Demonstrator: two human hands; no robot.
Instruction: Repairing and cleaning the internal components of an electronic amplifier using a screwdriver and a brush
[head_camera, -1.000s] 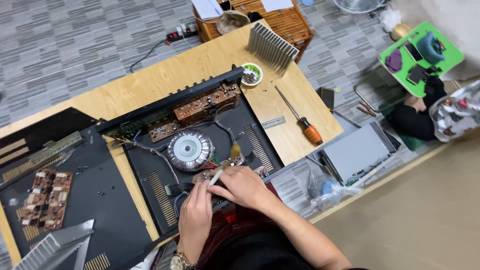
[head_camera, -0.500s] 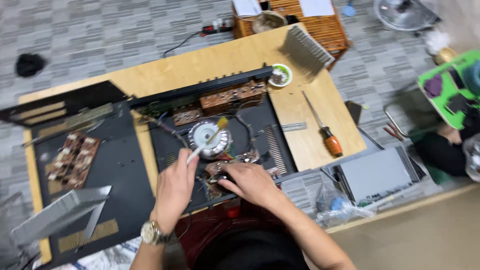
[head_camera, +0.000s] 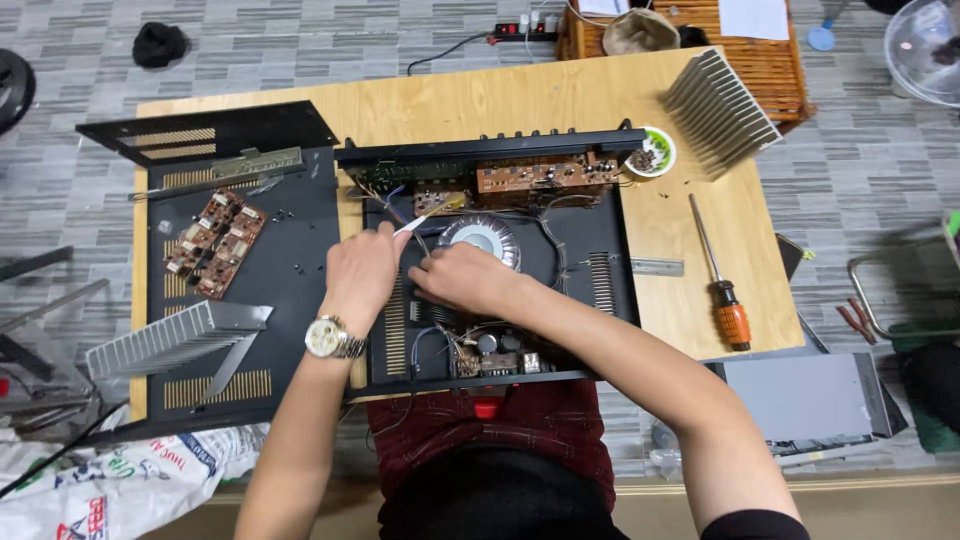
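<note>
Two hands work inside an opened black amplifier chassis (head_camera: 600, 300) that lies near the middle of a wooden table (head_camera: 560, 105), its front panel toward the far edge; only the head view is on offer, looking straight down. The left hand (head_camera: 360, 275), a wristwatch (head_camera: 330, 338) on its wrist, is curled around a slim light-handled brush (head_camera: 425, 215), pinching it between thumb and fingertips with the bristle end pointing toward the brown circuit boards (head_camera: 530, 178) at the chassis's far side. The right hand (head_camera: 460, 278) lies just beside it, fingers drawn together and pressed down on the wiring next to the round toroidal transformer (head_camera: 480, 240); whether it grips a wire I cannot tell, since the fingertips are hidden. Judging by this, the step in hand is brushing or clearing around the wiring between transformer and boards, and the next move seems to call for a light, steady stroke while the other hand keeps the loose wires aside. Toward the table's left edge sit a removed black cover panel (head_camera: 250, 290) with two small brown boards (head_camera: 215, 242) and a finned heatsink (head_camera: 170, 340). Near the right edge lies an orange-handled screwdriver (head_camera: 722, 290); another heatsink (head_camera: 720, 110) and a small dish of parts (head_camera: 650, 155) occupy the far right corner.
</note>
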